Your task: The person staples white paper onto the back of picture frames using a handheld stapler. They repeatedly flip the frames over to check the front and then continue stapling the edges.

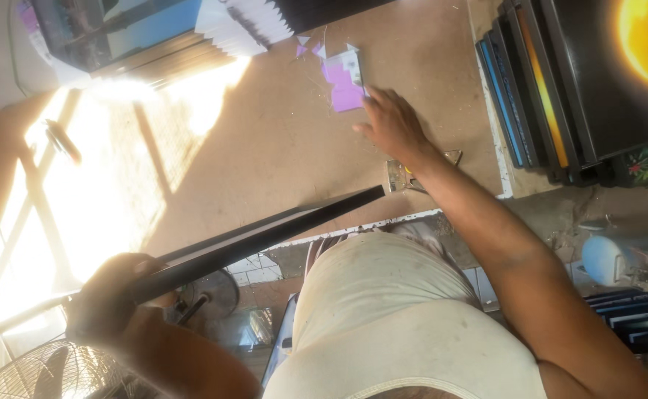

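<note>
My left hand (110, 303) is at the lower left, closed around a long black moulding strip (280, 225) that slants up to the right across the edge of the brown worktable (280, 140). My right hand (390, 122) reaches out over the table with its fingers spread flat. Its fingertips touch or nearly touch a purple paper offcut (344, 87). Small purple and white paper scraps (309, 48) lie just beyond it. My pale shirt (398, 325) fills the bottom centre.
Black-framed pictures (560, 89) stand stacked at the right, and another stack of frames (154, 37) lies at the top left. A small metal tool (401, 176) lies by my right wrist. A fan (43, 369) is at the lower left. Strong sunlight washes out the table's left side.
</note>
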